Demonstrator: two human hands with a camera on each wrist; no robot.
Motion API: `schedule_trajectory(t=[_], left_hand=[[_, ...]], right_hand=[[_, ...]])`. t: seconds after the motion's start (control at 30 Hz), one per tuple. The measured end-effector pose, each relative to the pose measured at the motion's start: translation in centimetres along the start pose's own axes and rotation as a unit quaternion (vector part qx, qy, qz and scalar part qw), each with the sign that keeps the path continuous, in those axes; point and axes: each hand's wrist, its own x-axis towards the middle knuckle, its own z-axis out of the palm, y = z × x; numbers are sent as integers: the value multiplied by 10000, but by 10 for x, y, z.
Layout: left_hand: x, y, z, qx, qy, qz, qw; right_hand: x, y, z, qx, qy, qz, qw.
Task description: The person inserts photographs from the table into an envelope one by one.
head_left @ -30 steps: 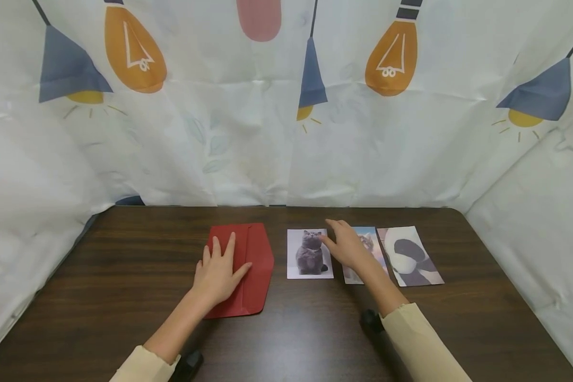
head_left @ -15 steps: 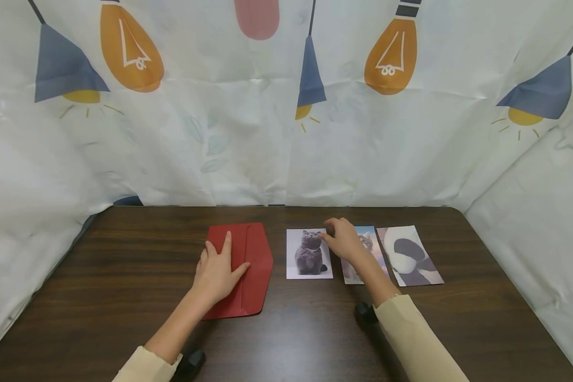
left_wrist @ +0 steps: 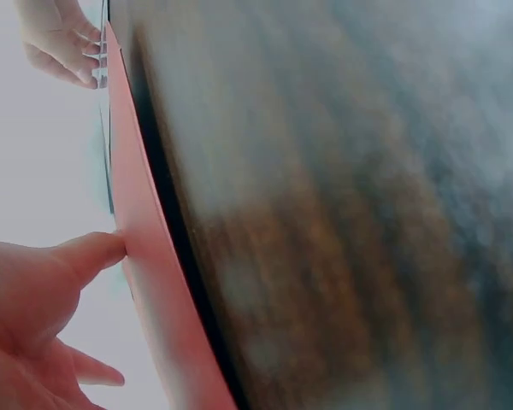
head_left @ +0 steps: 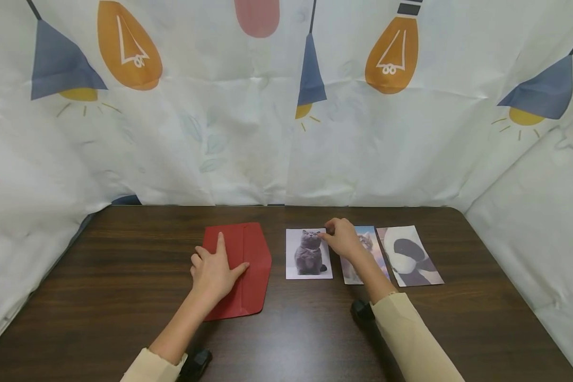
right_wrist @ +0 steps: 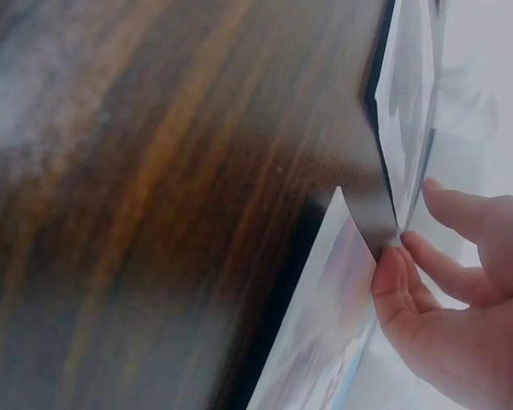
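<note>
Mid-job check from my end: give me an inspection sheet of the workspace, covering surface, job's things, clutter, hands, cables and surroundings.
Surface: dark wood-grain table.
Job's things: red envelope lying flat; to its right, in a row, a grey-cat card, a partly hidden middle card and a far-right card.
Clutter: nothing seen.
Left hand: on the envelope, thumb touching it.
Right hand: fingertips at the grey-cat card's upper right corner; grip unclear.
Cables: nothing seen.
Surroundings: white sheeting printed with lamps and bulbs.
</note>
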Motion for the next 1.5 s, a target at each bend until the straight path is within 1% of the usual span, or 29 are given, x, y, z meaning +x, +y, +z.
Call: schedule_trajectory(t=[0.07,0.17,0.37,0.6,0.97,1.23,1.5], left_hand=[[0,0,0,3,-23,-91,10000],[1,0,0,-48,-36,-141,9999],[2,-1,0,-221,19,-93,9997],[6,-4,-2,-508,29,-58,9987],[12,-6,-6,-993,7,-294,9946],[11,-5,-6,-952,-7,-295,9950],[10,-2,-6,-882,-6,-153,9960]], right_hand=[[1,0,0,0,19,11,10000],[2,0,0,-16,39,-10,10000],[6,1,0,19,36,92,9999],[7,0,-2,89,-73,252,9996],[10,0,-1,131,-72,399,9991],[10,0,0,311,-42,517,9982],[8,-1,-1,540,-22,612,9967]])
